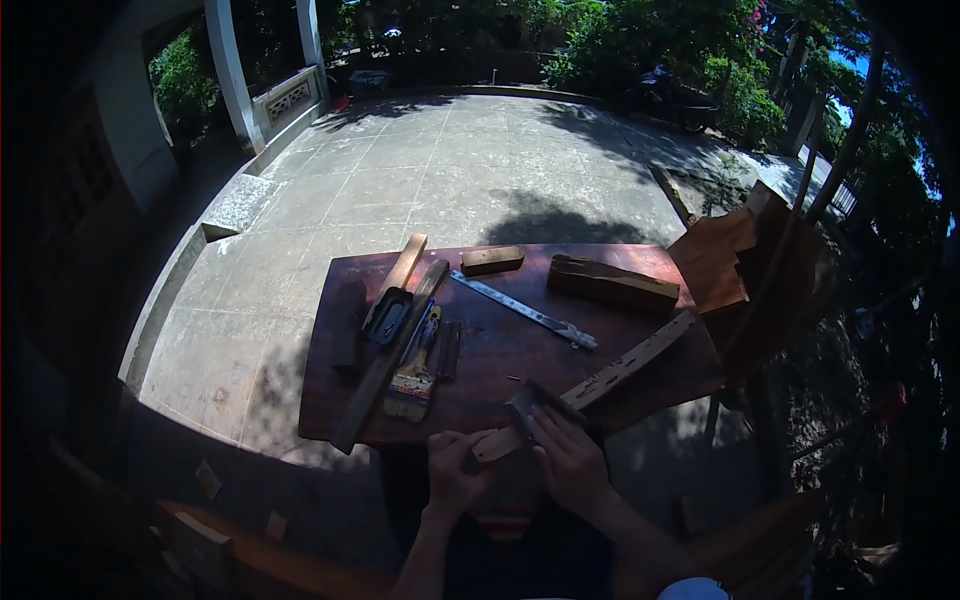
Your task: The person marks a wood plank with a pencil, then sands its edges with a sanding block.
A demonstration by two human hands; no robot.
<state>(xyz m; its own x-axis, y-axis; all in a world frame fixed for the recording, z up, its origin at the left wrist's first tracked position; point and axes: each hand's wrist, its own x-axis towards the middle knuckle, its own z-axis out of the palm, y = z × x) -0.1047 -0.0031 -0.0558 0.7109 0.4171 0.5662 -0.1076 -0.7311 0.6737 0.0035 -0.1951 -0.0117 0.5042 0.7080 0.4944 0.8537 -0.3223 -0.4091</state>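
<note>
Standing by the dark reddish-brown wooden tabletop [500, 350] out in the sunny paved yard, going big to small. A long pale wooden rail with a row of holes [632, 365] lies angled across the right side, and a chunky brown wood block [612, 284] sits behind it. A long narrow dark wood strip [385, 365] runs diagonally on the left, with a flat metal ruler-like blade [525, 311] in the middle. A small tan wooden block [492, 260] sits at the far edge, and a worn flat paintbrush with pale bristles [413, 385] lies beside the dark strip.

Right at the near edge the person works a short light-coloured piece of wood [497, 443], held out over their lap and just touching the tabletop's edge. The left hand [453, 470] has its grip closed around the near end of that piece. The right hand [568, 458] presses a small dark grey flat thing [522, 404] down near the far end, fingers wrapped over it; I can't tell if it's a scraper, a blade or sandpaper.

Looks to me like a smoothing or shaving step, mid-way. Next stroke probably wants the left hand firm and the right pushing away from the fingers.
</note>
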